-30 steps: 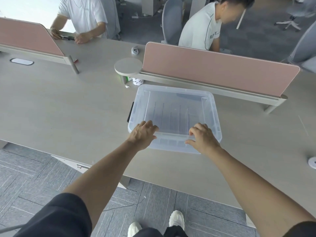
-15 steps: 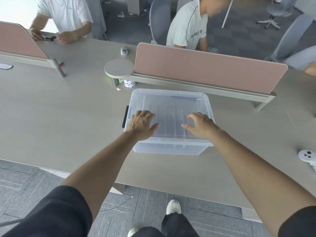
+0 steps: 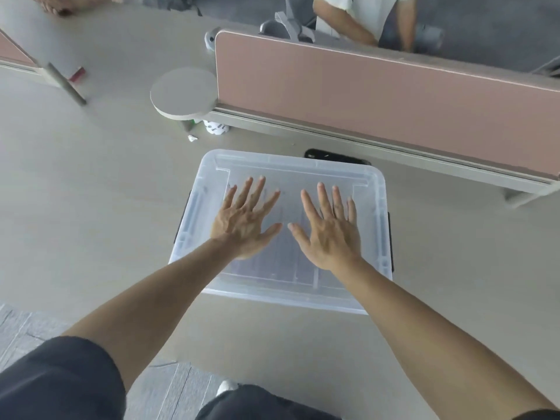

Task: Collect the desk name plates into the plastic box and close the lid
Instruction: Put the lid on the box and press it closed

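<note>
A clear plastic box [image 3: 285,295] stands on the beige desk with its translucent lid [image 3: 291,168] lying on top. Both my hands rest flat on the lid, palms down and fingers spread. My left hand [image 3: 245,219] is on the lid's left half, my right hand [image 3: 328,228] on its right half. Through the lid I make out faint upright plates [image 3: 291,268] inside the box, blurred by the plastic. Black latches show at the box's left side [image 3: 177,234] and right side [image 3: 391,237].
A pink desk divider [image 3: 378,98] on a metal rail runs behind the box. A round grey shelf [image 3: 183,92] sticks out at its left end, above a small white cup [image 3: 215,127]. A dark phone [image 3: 336,156] lies behind the box. Two people sit across the desk.
Both hands slid from the lid's near edge onto its middle and flattened with fingers spread. My head moved closer and tilted down over the box.
</note>
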`<state>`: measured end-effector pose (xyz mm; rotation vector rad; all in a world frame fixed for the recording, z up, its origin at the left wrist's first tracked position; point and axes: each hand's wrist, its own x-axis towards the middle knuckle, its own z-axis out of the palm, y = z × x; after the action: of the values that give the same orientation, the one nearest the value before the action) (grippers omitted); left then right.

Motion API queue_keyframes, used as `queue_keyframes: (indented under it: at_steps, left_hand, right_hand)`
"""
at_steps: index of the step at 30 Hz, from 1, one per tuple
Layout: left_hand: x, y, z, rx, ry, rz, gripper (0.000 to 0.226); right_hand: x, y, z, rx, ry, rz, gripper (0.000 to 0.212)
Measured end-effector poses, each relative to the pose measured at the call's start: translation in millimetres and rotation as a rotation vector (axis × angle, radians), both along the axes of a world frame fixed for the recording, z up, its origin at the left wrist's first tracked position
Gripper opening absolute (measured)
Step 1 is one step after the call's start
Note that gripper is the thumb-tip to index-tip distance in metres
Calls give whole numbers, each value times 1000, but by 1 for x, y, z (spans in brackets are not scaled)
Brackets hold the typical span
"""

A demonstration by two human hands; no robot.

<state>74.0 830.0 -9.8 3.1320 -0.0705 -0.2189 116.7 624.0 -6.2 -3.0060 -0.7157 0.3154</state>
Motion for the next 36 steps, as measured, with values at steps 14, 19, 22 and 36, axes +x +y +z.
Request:
queue_keyframes:
  at_steps: [14,19,22,36]
  left_hand:
    - [40,25,19,-45,95,-72,73]
    - [22,74,20,-236,-98,424,73]
    - [18,87,22,-474,-70,697,75]
    - [25,95,35,-402,25,917,70]
  right_hand:
    - [27,18,13,-84,63,-150,76]
    - [22,-32,21,52,3,-590,69]
    - [21,-54,22,208,-21,-732,59]
    - [28,-59,36,460,243,-1052,69]
